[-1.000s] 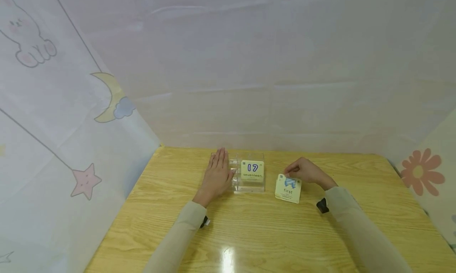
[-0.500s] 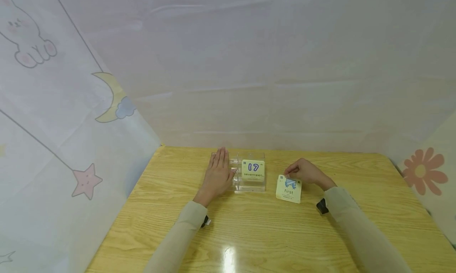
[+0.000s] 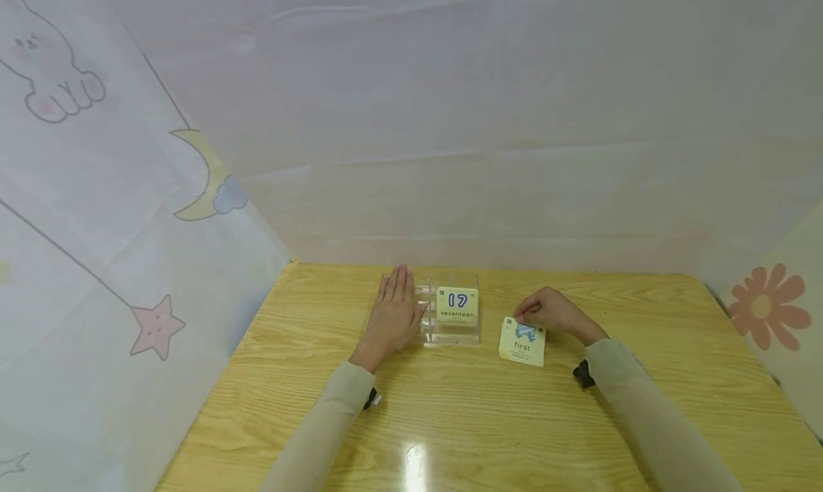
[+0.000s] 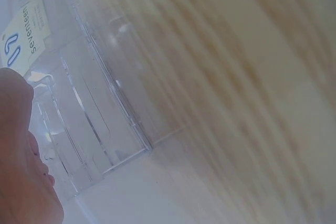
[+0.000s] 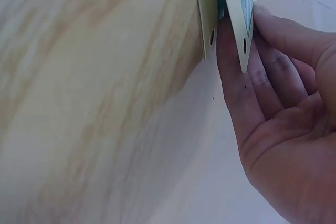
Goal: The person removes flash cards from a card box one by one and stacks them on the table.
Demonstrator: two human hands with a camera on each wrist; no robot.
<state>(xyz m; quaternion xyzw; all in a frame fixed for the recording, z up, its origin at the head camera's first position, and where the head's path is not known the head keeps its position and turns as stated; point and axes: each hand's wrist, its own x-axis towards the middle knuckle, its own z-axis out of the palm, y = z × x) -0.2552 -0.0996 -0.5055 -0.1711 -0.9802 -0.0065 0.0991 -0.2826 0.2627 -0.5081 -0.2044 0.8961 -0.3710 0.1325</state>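
A clear plastic box with compartments (image 3: pixel 458 337) stands toward the table's far side. My left hand (image 3: pixel 393 313) lies over its left part with fingers straight. A cream card printed "17 seventeen" (image 3: pixel 457 306) leans in the box's right part, just right of that hand. My right hand (image 3: pixel 545 310) pinches the top edge of a cream card printed "first" (image 3: pixel 522 349), to the right of the box. In the right wrist view, the thumb is on the face of this card (image 5: pixel 242 30), fingers behind it. A second card (image 5: pixel 208 22) with a punched hole shows just beyond them.
The wood-grain table (image 3: pixel 469 420) ends at a pale cloth backdrop (image 3: pixel 411 156) close behind the box. Another printed cloth (image 3: pixel 83 263) with a star and moon rises on the left. A flower-printed cloth (image 3: pixel 797 385) stands at right.
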